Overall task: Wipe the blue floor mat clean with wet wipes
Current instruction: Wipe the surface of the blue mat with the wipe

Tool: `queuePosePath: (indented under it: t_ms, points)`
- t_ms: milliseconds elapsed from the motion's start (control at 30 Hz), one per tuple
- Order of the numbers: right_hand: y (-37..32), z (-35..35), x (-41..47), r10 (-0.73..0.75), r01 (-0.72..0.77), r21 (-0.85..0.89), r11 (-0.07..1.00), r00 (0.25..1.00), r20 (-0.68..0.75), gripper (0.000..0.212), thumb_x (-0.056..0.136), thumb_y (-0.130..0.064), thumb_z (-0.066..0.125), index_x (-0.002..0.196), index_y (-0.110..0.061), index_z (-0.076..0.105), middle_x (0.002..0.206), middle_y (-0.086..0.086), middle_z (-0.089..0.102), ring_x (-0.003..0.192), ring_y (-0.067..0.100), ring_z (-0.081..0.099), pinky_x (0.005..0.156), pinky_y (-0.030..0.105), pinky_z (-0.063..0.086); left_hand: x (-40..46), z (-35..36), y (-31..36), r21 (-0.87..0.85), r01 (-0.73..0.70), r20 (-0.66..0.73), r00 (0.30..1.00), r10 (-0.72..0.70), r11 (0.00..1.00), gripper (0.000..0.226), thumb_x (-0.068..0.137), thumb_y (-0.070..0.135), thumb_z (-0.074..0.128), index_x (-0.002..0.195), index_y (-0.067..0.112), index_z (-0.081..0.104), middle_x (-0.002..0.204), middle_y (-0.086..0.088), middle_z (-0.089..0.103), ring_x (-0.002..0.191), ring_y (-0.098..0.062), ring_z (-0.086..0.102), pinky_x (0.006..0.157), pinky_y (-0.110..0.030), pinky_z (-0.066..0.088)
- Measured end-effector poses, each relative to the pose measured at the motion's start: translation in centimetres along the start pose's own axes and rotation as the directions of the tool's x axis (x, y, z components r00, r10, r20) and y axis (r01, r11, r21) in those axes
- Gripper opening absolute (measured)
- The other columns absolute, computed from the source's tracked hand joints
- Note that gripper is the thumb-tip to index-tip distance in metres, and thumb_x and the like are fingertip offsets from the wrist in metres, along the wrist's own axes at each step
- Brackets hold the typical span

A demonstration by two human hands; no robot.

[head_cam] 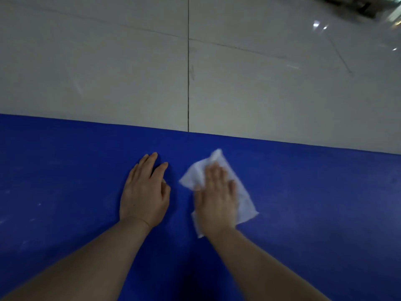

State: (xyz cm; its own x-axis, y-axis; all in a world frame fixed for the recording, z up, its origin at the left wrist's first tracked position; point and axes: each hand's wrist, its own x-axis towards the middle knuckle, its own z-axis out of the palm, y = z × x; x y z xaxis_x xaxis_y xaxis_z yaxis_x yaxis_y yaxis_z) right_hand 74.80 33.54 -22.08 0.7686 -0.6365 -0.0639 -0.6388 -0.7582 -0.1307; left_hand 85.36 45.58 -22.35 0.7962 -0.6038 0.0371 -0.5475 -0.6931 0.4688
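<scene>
The blue floor mat fills the lower half of the head view, its far edge running across the middle. A white wet wipe lies spread on the mat right of centre. My right hand presses flat on the wipe with straight fingers and looks motion-blurred. My left hand rests flat on the bare mat just left of the wipe, fingers straight and pointing away from me. Faint pale smudges show on the mat at the far left.
Beyond the mat's far edge lies a glossy grey tiled floor with a dark grout line running away from me. Some dark blurred objects sit at the top right corner.
</scene>
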Motion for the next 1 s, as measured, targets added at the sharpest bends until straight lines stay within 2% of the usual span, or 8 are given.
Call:
queuePosePath:
  t_ms: [100,233,367,633,733,800,900,1000]
  points:
    - [-2.2,0.6,-0.6,-0.055,0.047,0.096,0.994,0.995,0.082,0.069,0.085,-0.050,-0.014,0.147,-0.021,-0.013,0.152,-0.004,-0.023,0.140,0.011,-0.023,0.111,0.036,-0.018,0.2,0.3,-0.2,-0.001,-0.008,-0.017,1.000,0.008,1.000,0.038,0.088,0.006,0.059,0.126,0.004,0.059,0.145,-0.018,0.043,0.137,-0.033,0.036,0.110,-0.044,0.028]
    - [-2.3,0.2,-0.5,-0.006,0.003,0.041,0.999,0.999,0.052,0.062,0.098,-0.046,0.010,0.150,-0.015,0.022,0.158,0.003,0.011,0.146,0.018,0.012,0.114,0.041,0.004,-0.6,-0.2,-0.5,-0.104,-0.061,-0.067,0.996,0.054,0.993,0.032,0.091,0.017,0.046,0.109,0.003,0.069,0.133,-0.015,0.056,0.127,-0.031,0.048,0.107,-0.047,0.033]
    - [-2.3,0.3,-0.4,-0.075,0.069,0.065,0.996,0.993,0.089,0.067,0.092,-0.049,-0.005,0.153,-0.018,-0.002,0.154,-0.003,-0.019,0.146,0.015,-0.012,0.110,0.036,-0.020,-4.6,-1.2,-1.6,-0.049,-0.064,-0.047,0.997,0.062,0.997,0.023,0.085,0.009,0.062,0.106,0.010,0.070,0.135,-0.009,0.054,0.126,-0.024,0.049,0.111,-0.052,0.028]
    - [-2.6,-0.5,-0.6,-0.050,0.048,0.018,0.999,0.992,0.120,0.078,0.080,-0.051,-0.018,0.152,-0.020,-0.009,0.158,-0.002,-0.018,0.146,0.017,-0.015,0.110,0.037,-0.020,-5.7,-0.9,-2.0,-0.029,-0.046,-0.096,0.994,0.043,0.999,0.039,0.083,0.035,0.039,0.096,0.011,0.068,0.125,-0.008,0.057,0.122,-0.025,0.048,0.105,-0.050,0.033]
    - [-2.5,-0.9,-2.8,-0.336,0.320,0.111,0.941,0.923,0.189,0.071,0.088,-0.051,-0.005,0.153,-0.025,0.004,0.159,-0.003,-0.012,0.146,0.016,-0.015,0.112,0.037,-0.020,-5.8,-0.9,-2.2,-0.001,-0.037,-0.093,0.995,0.036,0.999,0.038,0.082,0.036,0.041,0.095,0.013,0.067,0.124,-0.008,0.058,0.120,-0.023,0.047,0.103,-0.049,0.036]
    - [-0.1,-0.5,-4.0,-0.468,0.468,0.050,0.882,0.861,0.198,0.059,0.097,-0.047,0.013,0.151,-0.026,0.021,0.160,-0.002,0.007,0.147,0.016,0.003,0.118,0.039,-0.007,-5.7,-0.8,-2.3,0.005,-0.037,-0.104,0.994,0.037,0.999,0.037,0.082,0.035,0.041,0.095,0.013,0.067,0.124,-0.007,0.058,0.119,-0.022,0.047,0.103,-0.047,0.035]
    - [5.5,-0.7,-4.3,-0.147,0.148,-0.076,0.986,0.989,0.022,0.054,0.098,-0.039,0.024,0.147,-0.017,0.034,0.154,0.002,0.023,0.140,0.021,0.033,0.115,0.041,0.015,-5.7,-0.8,-2.1,-0.004,-0.033,-0.126,0.992,0.032,0.999,0.037,0.082,0.031,0.038,0.095,0.013,0.068,0.123,-0.006,0.057,0.120,-0.022,0.046,0.105,-0.044,0.032]
    - [9.2,-2.1,-4.1,0.370,-0.376,0.055,0.925,0.924,0.100,0.057,0.102,-0.039,0.013,0.152,-0.018,-0.003,0.160,0.002,-0.005,0.147,0.015,-0.001,0.120,0.040,-0.001,-5.7,-0.9,-1.9,0.012,-0.033,-0.124,0.992,0.034,0.999,0.036,0.081,0.030,0.039,0.094,0.013,0.067,0.122,-0.005,0.057,0.119,-0.022,0.048,0.104,-0.043,0.032]
